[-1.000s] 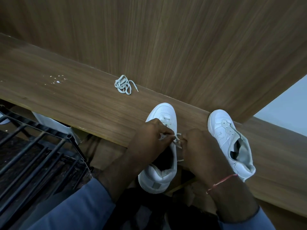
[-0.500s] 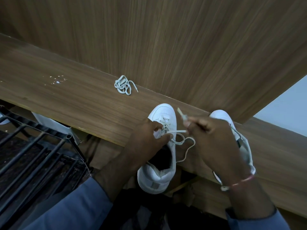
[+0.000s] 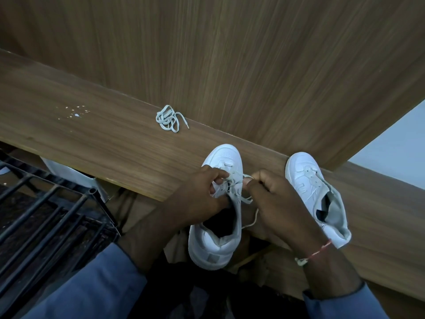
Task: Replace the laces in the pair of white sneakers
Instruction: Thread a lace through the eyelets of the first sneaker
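Observation:
One white sneaker lies toe-away on the wooden shelf's front edge, its heel hanging over. My left hand grips its eyelet side and pinches the white lace near the upper eyelets. My right hand pinches the same lace just right of the tongue; a loose strand trails down beside the shoe. The second white sneaker lies to the right, without laces as far as I can see. A bundled spare lace rests further back on the left.
The wooden shelf runs diagonally, backed by a wooden panel. A black metal rack stands below on the left. White specks dot the shelf at left. A pale wall shows at right.
My right hand, which had pulled the lace up and to the right, has come back down to the eyelets. The left hand stayed on the shoe.

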